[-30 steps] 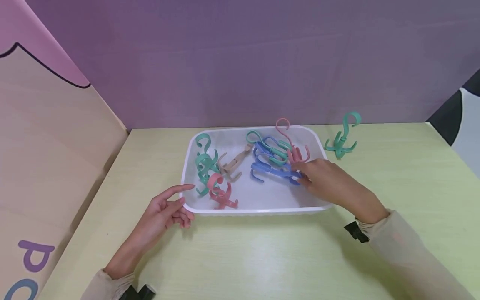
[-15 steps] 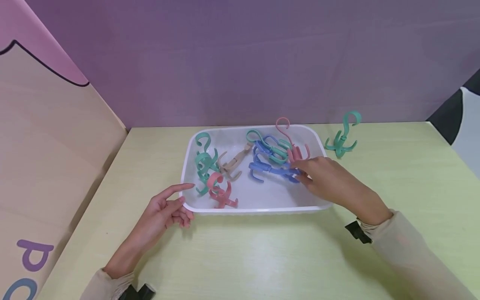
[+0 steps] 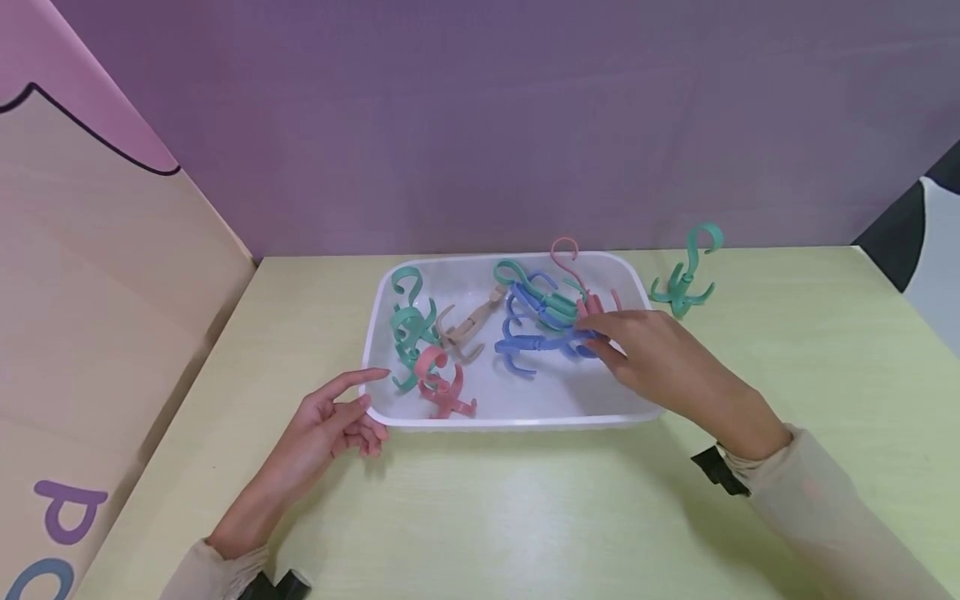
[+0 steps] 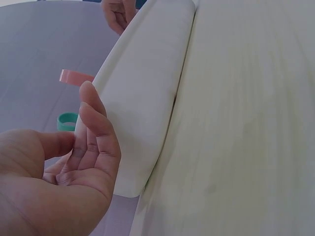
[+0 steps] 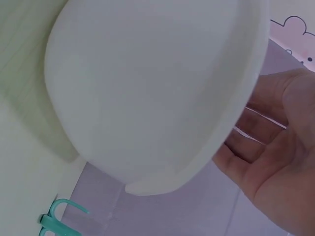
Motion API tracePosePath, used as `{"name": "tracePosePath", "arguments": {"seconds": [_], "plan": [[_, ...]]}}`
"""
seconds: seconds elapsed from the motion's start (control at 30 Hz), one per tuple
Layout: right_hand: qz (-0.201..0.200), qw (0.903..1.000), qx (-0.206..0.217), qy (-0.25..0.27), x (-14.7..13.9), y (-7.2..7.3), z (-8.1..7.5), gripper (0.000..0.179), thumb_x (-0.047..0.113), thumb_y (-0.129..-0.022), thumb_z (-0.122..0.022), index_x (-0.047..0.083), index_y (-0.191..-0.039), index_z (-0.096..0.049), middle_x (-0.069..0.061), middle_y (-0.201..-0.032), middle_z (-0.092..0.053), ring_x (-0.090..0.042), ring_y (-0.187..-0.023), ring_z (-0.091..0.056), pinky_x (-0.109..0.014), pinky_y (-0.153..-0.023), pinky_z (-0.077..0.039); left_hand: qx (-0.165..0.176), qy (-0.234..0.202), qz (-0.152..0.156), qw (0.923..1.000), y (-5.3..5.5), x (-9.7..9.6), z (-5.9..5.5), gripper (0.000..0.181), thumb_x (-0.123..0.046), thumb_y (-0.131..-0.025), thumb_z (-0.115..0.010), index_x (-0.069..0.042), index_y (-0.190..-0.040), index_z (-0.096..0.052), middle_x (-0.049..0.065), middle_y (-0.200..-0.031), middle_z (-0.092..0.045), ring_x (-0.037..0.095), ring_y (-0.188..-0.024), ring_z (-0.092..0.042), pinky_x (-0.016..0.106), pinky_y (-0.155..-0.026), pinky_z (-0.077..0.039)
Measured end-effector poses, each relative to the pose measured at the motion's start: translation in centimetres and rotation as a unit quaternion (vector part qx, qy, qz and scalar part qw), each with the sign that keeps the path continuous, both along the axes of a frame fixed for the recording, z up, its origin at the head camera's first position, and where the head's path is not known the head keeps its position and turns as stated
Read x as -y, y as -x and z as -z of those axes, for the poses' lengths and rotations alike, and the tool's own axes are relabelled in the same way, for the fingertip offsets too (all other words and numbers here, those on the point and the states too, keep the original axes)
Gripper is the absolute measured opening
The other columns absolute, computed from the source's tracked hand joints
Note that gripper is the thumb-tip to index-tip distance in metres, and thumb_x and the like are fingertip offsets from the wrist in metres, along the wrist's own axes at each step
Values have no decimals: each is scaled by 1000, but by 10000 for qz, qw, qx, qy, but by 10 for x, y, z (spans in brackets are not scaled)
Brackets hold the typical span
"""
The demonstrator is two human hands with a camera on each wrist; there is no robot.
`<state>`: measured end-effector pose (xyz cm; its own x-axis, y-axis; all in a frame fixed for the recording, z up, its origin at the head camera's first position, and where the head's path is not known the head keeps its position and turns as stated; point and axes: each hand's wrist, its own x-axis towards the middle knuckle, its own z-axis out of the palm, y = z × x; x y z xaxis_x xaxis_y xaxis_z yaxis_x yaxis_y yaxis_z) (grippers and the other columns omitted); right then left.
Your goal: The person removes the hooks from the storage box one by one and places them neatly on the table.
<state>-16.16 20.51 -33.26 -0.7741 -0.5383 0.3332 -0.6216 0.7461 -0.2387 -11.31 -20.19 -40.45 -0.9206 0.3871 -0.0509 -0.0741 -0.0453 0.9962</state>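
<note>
My left hand [image 3: 330, 425] pinches the near left corner of a white plastic tray [image 3: 510, 422], thumb and index finger at its rim. Inside the tray, toward the right, the fingers of my right hand [image 3: 652, 350] grip a blue multi-prong hanging hook [image 3: 525, 342] by its right end. Behind it lie another blue hook [image 3: 527, 292], a green hook [image 3: 512, 268] and a pink hook [image 3: 564, 242], overlapping in a tangle. In the right wrist view the tray's wall [image 5: 147, 88] hides my right fingertips and the held hook.
Green hooks [image 3: 411, 325] lie along the tray's left side, with a pink hook [image 3: 450, 396] in front. A beige hook [image 3: 472, 323] lies mid-tray. One green hook [image 3: 680, 285] is on the table beyond the tray's right end. A purple panel [image 3: 480, 125] rises behind the table.
The blue hook in my right hand has turned a little, its left prongs shifting. My right hand has edged slightly up and left. My left hand stays in place.
</note>
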Motion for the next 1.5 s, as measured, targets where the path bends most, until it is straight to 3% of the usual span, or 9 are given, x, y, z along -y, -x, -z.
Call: {"name": "tracePosePath", "arguments": {"seconds": [0.07,0.23,0.33,0.57,0.93,1.03,1.27,1.5], "plan": [[-53,9999,-130,77,1,-1,0,21,5,-87,-75,4,-108,-74,-7,-93,-75,-18,-69,-66,-39,-65,-55,21,11,-5,10000,-1,0,0,47,-18,-106,-50,2,-146,-39,11,-81,-73,23,-67,-67,29,-66,-58],[-185,9982,-422,378,1,-1,-1,32,4,-88,-75,4,-119,-66,-13,-102,-74,-26,-74,-71,-42,-66,-57,32,16,-28,10000,-2,0,0,47,-19,-106,-50,1,-147,-39,12,-81,-72,23,-68,-67,30,-66,-58],[-241,9965,-599,533,1,-1,-1,37,3,-87,-75,5,-122,-61,-11,-103,-73,-23,-73,-70,-40,-65,-57,16,31,-35,10000,-1,0,-1,47,-19,-106,-50,1,-147,-39,12,-81,-72,23,-68,-67,30,-67,-58],[-234,9936,-762,796,0,-2,-2,29,2,-87,-75,5,-114,-65,-2,-95,-70,-13,-74,-65,-34,-64,-55,3,31,0,10000,-1,0,-1,46,-18,-106,-50,1,-146,-39,13,-81,-72,23,-68,-67,30,-67,-58],[-374,9900,-974,953,0,-3,-4,27,0,-84,-77,5,-108,-68,0,-89,-68,-12,-77,-65,-34,-66,-55,-13,44,17,10000,0,-1,0,46,-19,-106,-50,1,-146,-39,13,-81,-72,24,-68,-68,30,-67,-58],[-366,9889,-1047,989,-1,-5,-7,29,0,-82,-79,6,-109,-70,-1,-92,-70,-12,-77,-66,-32,-65,-55,-13,57,14,10000,0,-1,0,46,-19,-106,-50,1,-146,-39,13,-81,-72,24,-68,-68,30,-66,-58],[-237,9852,-1257,1142,-8,-11,-22,33,-1,-79,-82,9,-108,-73,2,-95,-72,-9,-73,-64,-14,-62,-45,-31,63,27,10000,0,-1,0,46,-19,-106,-50,1,-146,-39,14,-82,-72,25,-68,-68,31,-66,-58],[-95,9781,-1648,1272,-19,-15,-36,31,-6,-77,-81,6,-104,-73,-2,-93,-73,-12,-73,-66,-15,-63,-45,-40,61,17,10000,0,-1,1,46,-19,-106,-50,1,-146,-40,14,-82,-72,24,-68,-68,31,-66,-58]]}}
